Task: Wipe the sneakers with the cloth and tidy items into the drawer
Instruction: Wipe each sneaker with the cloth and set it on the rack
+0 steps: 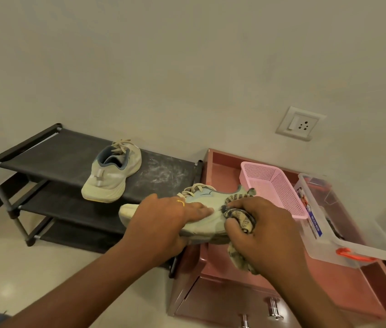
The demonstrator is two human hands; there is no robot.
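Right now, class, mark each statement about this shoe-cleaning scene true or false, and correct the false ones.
1. The left hand holds a pale green lace-up sneaker. True.
2. The right hand is empty. False: it grips a patterned grey-and-beige cloth against that sneaker.
3. A second pale sneaker sits on the top shelf of the black fabric shoe rack. True.
4. The pink perforated plastic basket stands on the floor. False: it stands on the reddish-brown drawer cabinet.

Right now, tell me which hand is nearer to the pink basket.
Right. The right hand, gripping the cloth, is just beside the pink basket; the left hand holds the sneaker farther off, toward the shoe rack.
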